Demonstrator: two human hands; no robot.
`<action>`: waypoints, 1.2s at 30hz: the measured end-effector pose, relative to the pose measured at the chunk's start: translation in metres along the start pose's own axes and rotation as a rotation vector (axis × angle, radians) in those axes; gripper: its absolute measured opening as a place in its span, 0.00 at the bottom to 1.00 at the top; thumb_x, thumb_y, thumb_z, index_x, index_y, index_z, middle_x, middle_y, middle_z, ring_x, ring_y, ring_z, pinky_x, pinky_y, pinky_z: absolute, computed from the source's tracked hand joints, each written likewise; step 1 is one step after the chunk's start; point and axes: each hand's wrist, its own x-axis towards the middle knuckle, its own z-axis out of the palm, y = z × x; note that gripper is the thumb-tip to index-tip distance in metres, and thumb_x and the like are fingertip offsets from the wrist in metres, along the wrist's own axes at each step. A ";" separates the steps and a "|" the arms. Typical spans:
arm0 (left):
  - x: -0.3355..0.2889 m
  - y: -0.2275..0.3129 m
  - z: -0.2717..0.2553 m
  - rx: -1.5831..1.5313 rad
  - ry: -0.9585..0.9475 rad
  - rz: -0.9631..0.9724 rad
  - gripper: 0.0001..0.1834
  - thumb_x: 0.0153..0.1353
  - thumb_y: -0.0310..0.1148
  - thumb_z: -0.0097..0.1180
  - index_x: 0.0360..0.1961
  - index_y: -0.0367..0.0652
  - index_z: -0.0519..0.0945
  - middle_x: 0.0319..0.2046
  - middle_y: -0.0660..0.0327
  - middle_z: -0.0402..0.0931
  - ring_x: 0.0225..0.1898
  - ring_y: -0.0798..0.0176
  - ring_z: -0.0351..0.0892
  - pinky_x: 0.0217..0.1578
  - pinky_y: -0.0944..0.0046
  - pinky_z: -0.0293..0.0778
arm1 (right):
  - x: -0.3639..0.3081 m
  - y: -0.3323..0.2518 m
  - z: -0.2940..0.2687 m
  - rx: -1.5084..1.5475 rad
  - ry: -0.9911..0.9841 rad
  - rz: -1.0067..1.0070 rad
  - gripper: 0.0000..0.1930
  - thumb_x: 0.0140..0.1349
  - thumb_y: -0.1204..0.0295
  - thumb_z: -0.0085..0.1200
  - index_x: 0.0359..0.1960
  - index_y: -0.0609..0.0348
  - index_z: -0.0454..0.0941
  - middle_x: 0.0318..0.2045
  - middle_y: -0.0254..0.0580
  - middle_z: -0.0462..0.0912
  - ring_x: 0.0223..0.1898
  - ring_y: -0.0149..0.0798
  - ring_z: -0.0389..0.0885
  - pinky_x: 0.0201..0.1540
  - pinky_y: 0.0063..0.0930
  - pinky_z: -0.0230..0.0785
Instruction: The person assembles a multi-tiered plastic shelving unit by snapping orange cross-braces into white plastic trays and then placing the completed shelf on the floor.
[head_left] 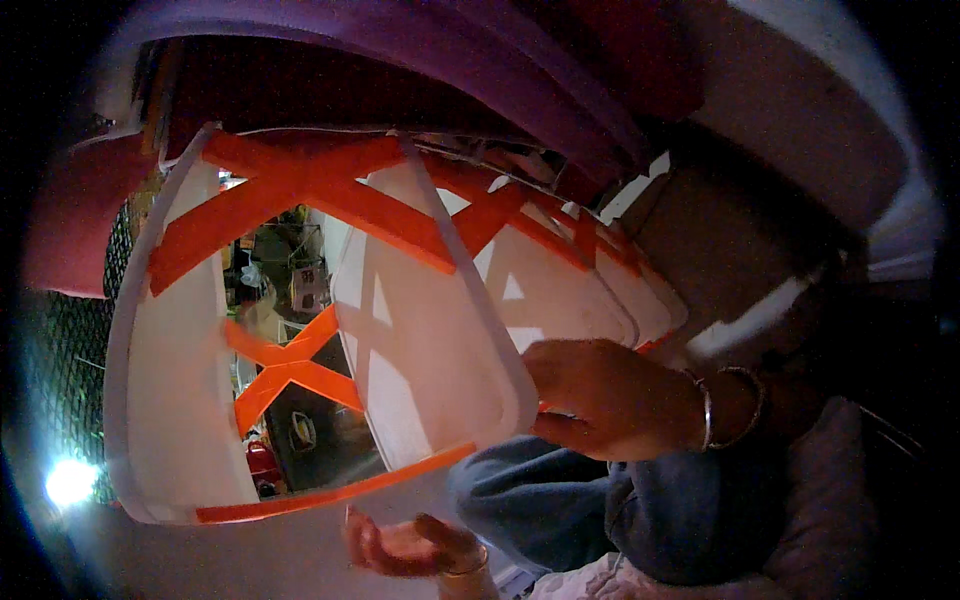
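Observation:
A large rack of white trays (430,370) joined by orange X-shaped braces (305,170) lies tipped on its side across the middle, its several tiers stretching back to the right. Closed at the near tray's right-hand edge is my right hand (615,400), with bangles at the wrist; its fingertips are partly hidden. Below the rack's orange bottom edge (340,490), my left hand (415,545) is turned palm up. Its fingers are loosely bent and apart, with nothing visible in them, and a small gap separates it from the rack.
My grey-blue trousered legs (630,510) are below the right hand. Purple cloth (450,50) hangs across the top. A bright light (72,482) glares beside dark mesh (60,380) at left. Mixed small items show through the rack's opening. A white strip (760,315) lies at right.

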 end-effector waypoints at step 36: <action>0.009 0.094 0.061 0.033 -0.111 0.133 0.12 0.62 0.30 0.48 0.46 0.40 0.70 0.42 0.48 0.73 0.44 0.49 0.71 0.42 0.51 0.66 | -0.005 0.051 -0.041 -0.447 0.527 0.120 0.26 0.50 0.71 0.59 0.52 0.59 0.68 0.51 0.52 0.71 0.50 0.54 0.72 0.52 0.43 0.67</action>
